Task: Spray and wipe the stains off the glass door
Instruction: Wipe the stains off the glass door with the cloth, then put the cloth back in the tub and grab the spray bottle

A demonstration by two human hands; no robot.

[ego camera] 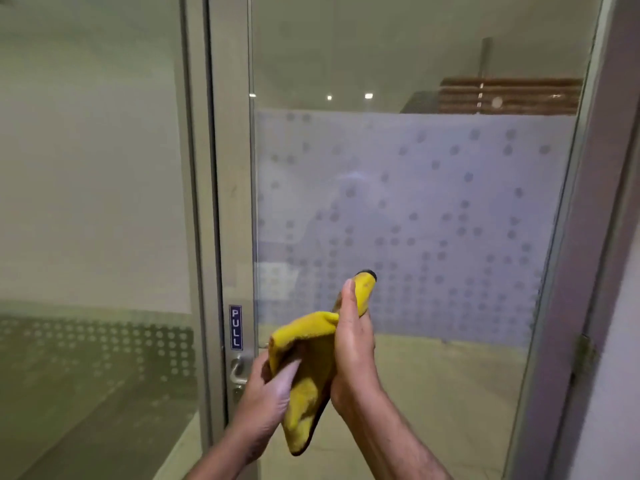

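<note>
- Head view: the glass door (419, 74) fills the middle and right of the frame, shut in a grey metal frame (231, 168).
- A frosted band (450, 188) printed with grey dots crosses the door's middle; the glass above and below it is clear.
- A faint, lighter smear shows on the band just above frame centre; the blur hides whether it is a stain or a reflection.
- A yellow cloth (304, 386) with a dark edge hangs in front of the door's lower centre, held between both hands and not touching the glass.
- The right hand (353, 351) stands upright at lower centre, its thumb pointing up, clasped round the upper part of the cloth; the cloth's dark-tipped end sticks out above it.
- The left hand (266, 389), lower and to the left, pinches the cloth's lower fold, its fingers lying across the front of the fabric.
- A blue "PULL" sticker (236, 327) sits on the frame left of the cloth, with a silver lever handle (239, 370) just beneath it, partly hidden behind the left hand.
- A fixed glass panel (93, 168) takes the left of the frame, with its own dotted band low down.
- Small bright lights (369, 95) show in the clear upper glass.
- A hinge (585, 351) shows at the right edge.
</note>
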